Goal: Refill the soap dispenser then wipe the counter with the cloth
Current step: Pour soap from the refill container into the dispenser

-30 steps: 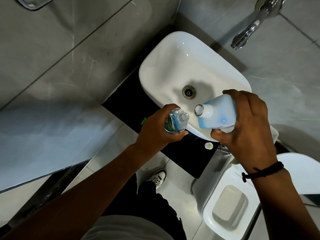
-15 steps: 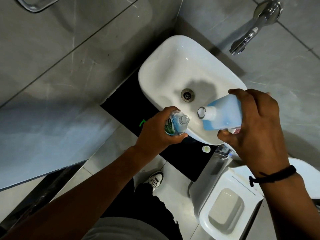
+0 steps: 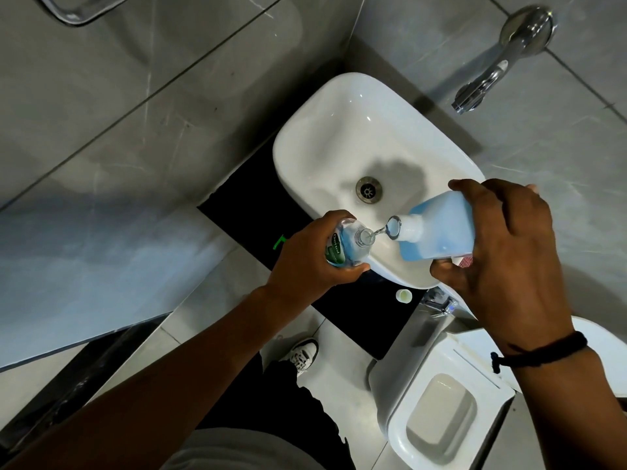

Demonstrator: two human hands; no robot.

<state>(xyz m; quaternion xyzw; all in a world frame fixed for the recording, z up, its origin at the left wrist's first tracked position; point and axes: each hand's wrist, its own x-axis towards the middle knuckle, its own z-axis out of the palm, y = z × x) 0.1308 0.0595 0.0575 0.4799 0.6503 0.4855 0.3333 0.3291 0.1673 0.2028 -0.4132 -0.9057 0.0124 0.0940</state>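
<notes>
Two hands work over the sink (image 3: 339,130): the right hand (image 3: 509,259) clamps the blue refill bottle (image 3: 441,232), tipped sideways, its mouth just beside the open neck of the soap dispenser (image 3: 346,247), gripped upright by the left hand (image 3: 305,262).

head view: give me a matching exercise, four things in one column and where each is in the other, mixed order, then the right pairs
Things:
1. dispenser
2. refill bottle
3. cap
4. drain

Places:
A. loose on the black counter, by the sink's near rim
B. in the right hand, tipped, pouring
C. in the sink bottom
D. in the left hand, neck open

Pairs: 1-D, 2-B, 3-A, 4-C
</notes>
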